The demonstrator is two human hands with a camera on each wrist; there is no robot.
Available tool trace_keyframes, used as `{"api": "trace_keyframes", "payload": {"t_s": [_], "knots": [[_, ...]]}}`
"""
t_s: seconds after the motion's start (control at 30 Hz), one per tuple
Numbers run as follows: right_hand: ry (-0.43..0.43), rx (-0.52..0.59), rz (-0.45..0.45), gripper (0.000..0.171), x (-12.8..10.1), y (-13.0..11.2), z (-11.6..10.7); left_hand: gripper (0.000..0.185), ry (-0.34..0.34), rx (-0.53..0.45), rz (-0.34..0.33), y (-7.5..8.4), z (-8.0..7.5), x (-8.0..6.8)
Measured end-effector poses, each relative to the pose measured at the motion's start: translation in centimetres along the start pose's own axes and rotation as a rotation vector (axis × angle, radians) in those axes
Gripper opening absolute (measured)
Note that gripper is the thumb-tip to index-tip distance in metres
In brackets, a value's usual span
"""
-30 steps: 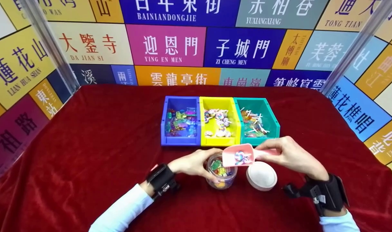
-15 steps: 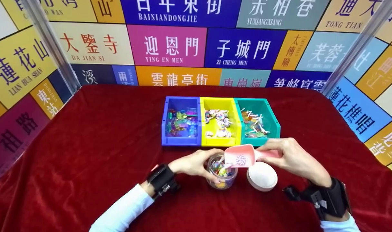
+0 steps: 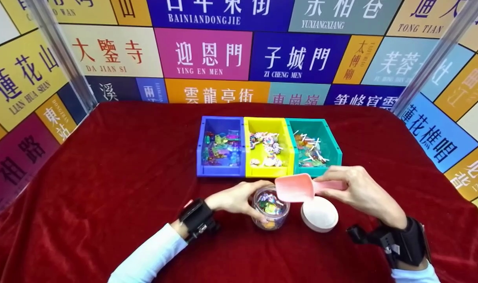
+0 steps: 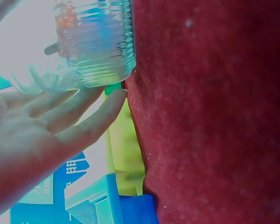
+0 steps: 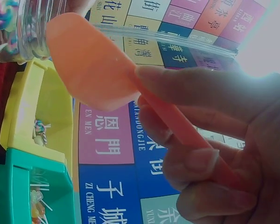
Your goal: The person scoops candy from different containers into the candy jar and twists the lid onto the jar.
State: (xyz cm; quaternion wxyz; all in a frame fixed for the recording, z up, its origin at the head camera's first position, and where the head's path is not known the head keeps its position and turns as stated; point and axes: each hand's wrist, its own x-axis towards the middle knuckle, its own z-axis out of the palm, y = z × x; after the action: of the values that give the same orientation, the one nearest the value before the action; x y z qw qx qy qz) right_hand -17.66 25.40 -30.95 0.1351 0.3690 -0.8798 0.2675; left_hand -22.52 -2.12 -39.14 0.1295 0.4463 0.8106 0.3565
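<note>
A clear ribbed jar (image 3: pixel 271 220) stands on the red cloth with colourful pieces inside. My left hand (image 3: pixel 239 199) holds it from the left, thumb in front and fingers behind; in the left wrist view the fingers (image 4: pixel 91 126) lie along the jar wall (image 4: pixel 105 56). My right hand (image 3: pixel 358 192) grips the handle of a pink scoop (image 3: pixel 295 188), whose bowl is tilted at the right of the jar mouth. No pieces show in the bowl. The right wrist view has the scoop (image 5: pixel 91 65) beside the jar rim (image 5: pixel 37 28), thumb and fingers curled round the handle.
A round white lid (image 3: pixel 319 214) lies right of the jar. Behind stand three joined bins: blue (image 3: pixel 221 171) with translucent pieces, yellow (image 3: pixel 268 171) with swirled candies, green (image 3: pixel 335 151) with white-sticked lollipops. Sign-covered panels and clear posts (image 3: pixel 439 59) border the cloth.
The swirled candies in the scoop have slid out, and swirled pieces now show at the top inside the jar. The scoop shifted slightly right and tilted; the left hand stayed put.
</note>
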Motion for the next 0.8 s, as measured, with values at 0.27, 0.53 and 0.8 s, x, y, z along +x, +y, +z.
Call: {"api": "trace_keyframes", "payload": {"t_s": [0.27,0.53,0.8], "knots": [[-0.04,-0.027,0.061,0.012,-0.1,0.5,0.1,0.075,0.0,-0.001,0.004,0.0,0.0,0.0],[-0.134,0.009,0.086,0.009,0.0,1.2,0.1,0.076,-0.003,0.022,0.008,0.0,-0.2,-0.1],[0.059,0.047,0.201,0.015,0.0,1.7,0.0,0.067,0.032,-0.067,-0.024,-0.1,-1.5,-0.5]]}}
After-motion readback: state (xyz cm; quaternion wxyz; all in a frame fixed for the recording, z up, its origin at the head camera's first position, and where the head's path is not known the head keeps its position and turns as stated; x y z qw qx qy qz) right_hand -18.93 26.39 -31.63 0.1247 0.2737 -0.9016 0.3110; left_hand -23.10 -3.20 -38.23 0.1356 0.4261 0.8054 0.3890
